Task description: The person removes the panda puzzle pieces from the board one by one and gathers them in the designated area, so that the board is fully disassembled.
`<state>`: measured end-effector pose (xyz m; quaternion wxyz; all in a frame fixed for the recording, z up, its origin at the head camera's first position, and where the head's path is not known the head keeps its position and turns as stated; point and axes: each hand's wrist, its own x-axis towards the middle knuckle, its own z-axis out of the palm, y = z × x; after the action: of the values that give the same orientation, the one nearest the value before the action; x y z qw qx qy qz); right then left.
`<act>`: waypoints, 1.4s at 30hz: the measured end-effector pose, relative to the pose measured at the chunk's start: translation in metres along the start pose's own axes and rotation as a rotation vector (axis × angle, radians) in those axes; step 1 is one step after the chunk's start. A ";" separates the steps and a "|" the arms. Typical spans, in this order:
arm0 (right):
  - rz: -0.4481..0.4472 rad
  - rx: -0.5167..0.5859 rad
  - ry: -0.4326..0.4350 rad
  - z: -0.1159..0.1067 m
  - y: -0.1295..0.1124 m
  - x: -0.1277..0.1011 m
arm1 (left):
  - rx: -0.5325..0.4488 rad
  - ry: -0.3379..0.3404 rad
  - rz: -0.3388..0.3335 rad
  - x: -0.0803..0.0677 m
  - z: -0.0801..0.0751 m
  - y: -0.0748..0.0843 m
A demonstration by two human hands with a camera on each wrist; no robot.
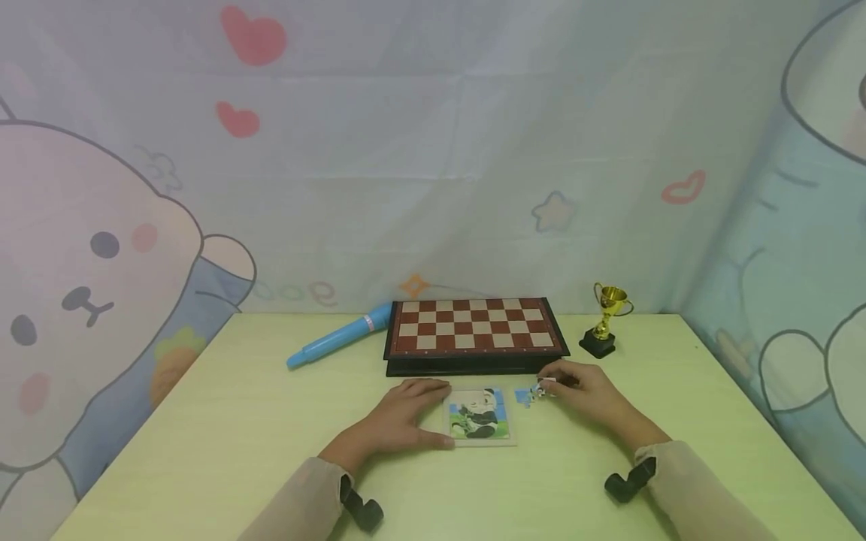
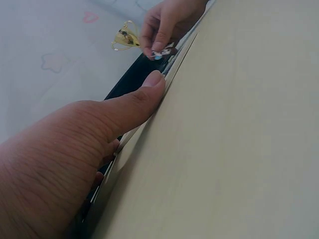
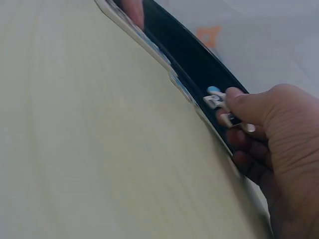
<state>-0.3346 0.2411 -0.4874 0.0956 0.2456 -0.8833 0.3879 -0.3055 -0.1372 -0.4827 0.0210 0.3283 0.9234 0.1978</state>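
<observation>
Fingers (image 3: 234, 99) seemingly around puzzle piece (image 3: 215, 99)

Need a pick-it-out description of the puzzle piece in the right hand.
Start at the chessboard at the table's far middle. Just in front lies the panda puzzle tray; right of it, the right hand pinches the puzzle piece. It is lifted, unlike the blue loose pieces lying flat.

Lighting: soft, even, bright; shadows faint.
Head view sharp, edges slightly bowed; wrist views blurred nearest each hand, table (image 1: 257, 421) without glare.
</observation>
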 end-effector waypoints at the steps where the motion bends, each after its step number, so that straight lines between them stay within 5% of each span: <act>1: 0.013 -0.001 -0.002 -0.002 0.004 -0.001 | 0.003 0.002 0.001 0.000 0.000 0.000; 10: -0.011 -0.011 -0.069 -0.002 0.010 -0.003 | 0.000 0.002 0.002 0.000 0.000 0.000; 42: -0.093 -0.059 -0.045 -0.003 0.011 -0.003 | -0.005 -0.006 -0.010 -0.001 -0.003 0.004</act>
<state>-0.3378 0.2508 -0.4939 0.1008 0.2922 -0.8837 0.3513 -0.3032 -0.1358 -0.4784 0.0255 0.3244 0.9244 0.1989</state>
